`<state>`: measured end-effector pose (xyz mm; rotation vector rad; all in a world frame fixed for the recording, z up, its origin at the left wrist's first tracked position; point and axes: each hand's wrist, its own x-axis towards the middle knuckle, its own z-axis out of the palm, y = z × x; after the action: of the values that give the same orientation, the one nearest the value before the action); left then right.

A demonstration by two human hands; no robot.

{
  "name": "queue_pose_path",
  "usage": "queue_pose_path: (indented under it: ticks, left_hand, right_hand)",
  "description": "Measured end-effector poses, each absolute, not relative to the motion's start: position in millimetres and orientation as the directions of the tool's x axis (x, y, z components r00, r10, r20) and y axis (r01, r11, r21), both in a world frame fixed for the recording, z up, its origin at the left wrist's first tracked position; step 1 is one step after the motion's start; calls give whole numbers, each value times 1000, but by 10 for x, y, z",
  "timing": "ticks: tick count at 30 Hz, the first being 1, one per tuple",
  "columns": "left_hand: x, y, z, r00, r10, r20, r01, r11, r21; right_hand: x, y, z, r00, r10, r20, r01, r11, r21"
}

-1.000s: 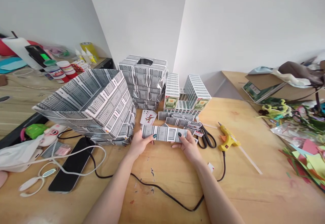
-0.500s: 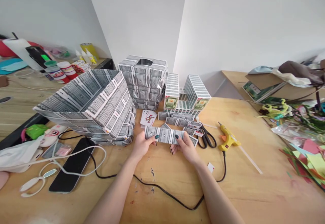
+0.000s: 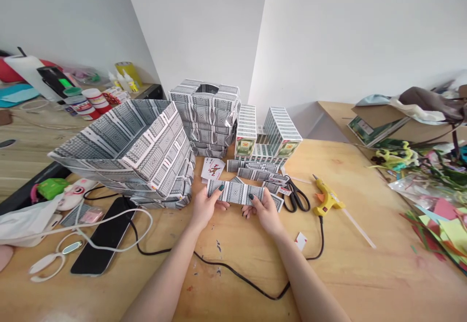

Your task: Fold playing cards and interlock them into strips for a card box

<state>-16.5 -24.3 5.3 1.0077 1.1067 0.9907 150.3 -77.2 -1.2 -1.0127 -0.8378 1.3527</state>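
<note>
Both my hands hold a strip of joined grey-patterned playing cards (image 3: 236, 192) just above the wooden table (image 3: 350, 268). My left hand (image 3: 205, 206) pinches the strip's left end, thumb on top. My right hand (image 3: 264, 209) grips the right part, thumb on the card backs. Behind the strip lie more loose card strips (image 3: 257, 173) and a face-up joker card (image 3: 212, 169). A large tray built of cards (image 3: 127, 144) stands to the left of my left hand.
Black scissors (image 3: 297, 198) and a yellow glue gun (image 3: 326, 199) lie right of my hands, its black cord (image 3: 233, 273) looping under my arms. Card-built boxes (image 3: 206, 115) and card packs (image 3: 268, 134) stand behind. A phone (image 3: 100, 239) lies left. Coloured paper scraps (image 3: 438, 215) lie right.
My right hand has slid leftward along the strip, and the strip has shifted slightly toward me and tilted. The left hand keeps its pinch on the left end.
</note>
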Motion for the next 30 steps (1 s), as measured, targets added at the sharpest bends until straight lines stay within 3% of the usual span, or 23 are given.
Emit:
queue_pose_path:
  ticks: [10,24,30]
  left_hand:
    - [-138,-276,54,109,964,-242,-174,259,950]
    - [-172,-277,136,250,927,-279,-131,318,939]
    - [-196,-258,146,244,941,-236,-125,272,954]
  right_hand:
    - [1520,-771,-14,49,996,-75,-333,-54,-941]
    - [1568,-790,60,-33,997,-76,-346,-83,-934]
    - [1561,-771,52,104,992,-72,-314,-36,-949]
